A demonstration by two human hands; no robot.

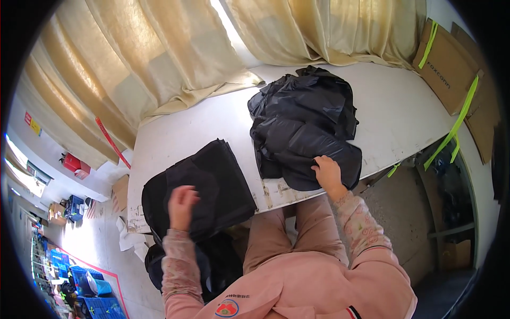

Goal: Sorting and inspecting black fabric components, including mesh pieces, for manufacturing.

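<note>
You sit at a white table (404,111) with scuffed, stained patches along its near edge. Beige curtains (133,69) hang behind it, hems pooling on the tabletop; daylight shows through a gap (226,21) between them. Flat cardboard boxes (451,66) with green straps lean at your right against a pale wall. Grey floor (396,212) lies under the table. To your far left, blue crates (98,297) stand on a sunlit floor.

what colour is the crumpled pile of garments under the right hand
Black; the crumpled pile of garments shows best in the head view.
</note>
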